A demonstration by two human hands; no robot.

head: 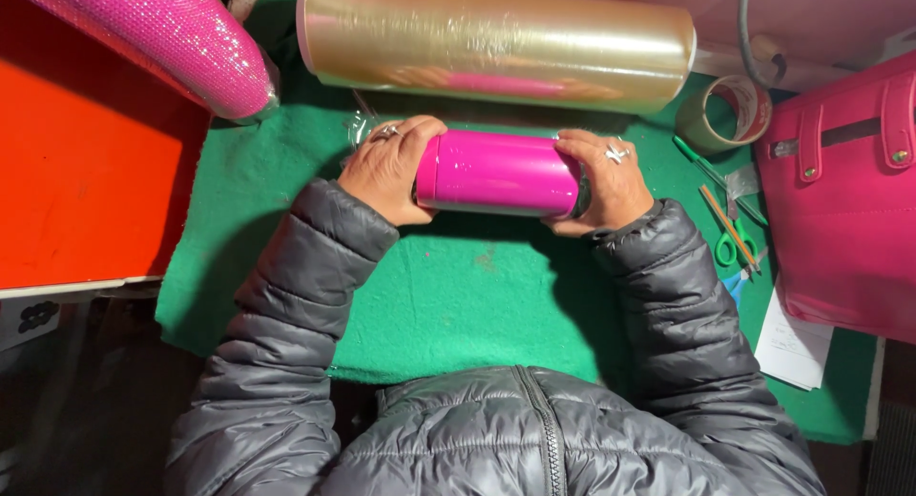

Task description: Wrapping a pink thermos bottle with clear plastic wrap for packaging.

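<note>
Lay on its side at the middle of the green felt mat [458, 305], a glossy magenta tumbler [498, 173], long axis running left to right. Was gripped at both ends: left hand [386, 172] wrapped over the left end, fingers curled and pressed on it, ring on one finger; right hand [606, 179] cupped around the right end, where a dark rim showed, also ringed. Both closed firmly on the tumbler, not spread.

Just behind the tumbler, very near but whether touching could not be told, lay a big roll of clear wrapping film [496, 43], parallel to it. Little free room on that far side. Toward the body, a wide bare stretch of mat, bounded only by the grey padded sleeves. Left of the left hand, some open mat up to its edge.

Looked smooth and shiny, the tumbler, with bright reflections along its top; a thin crinkled film seemed to sit near its ends.

Further out: a sparkling pink roll [162, 29] at the upper left, above an orange board [86, 162]. At the right, a tape roll [725, 113], green-handled scissors [730, 234], a pink handbag [844, 191] and a white paper sheet [792, 343] at the mat's right edge.
</note>
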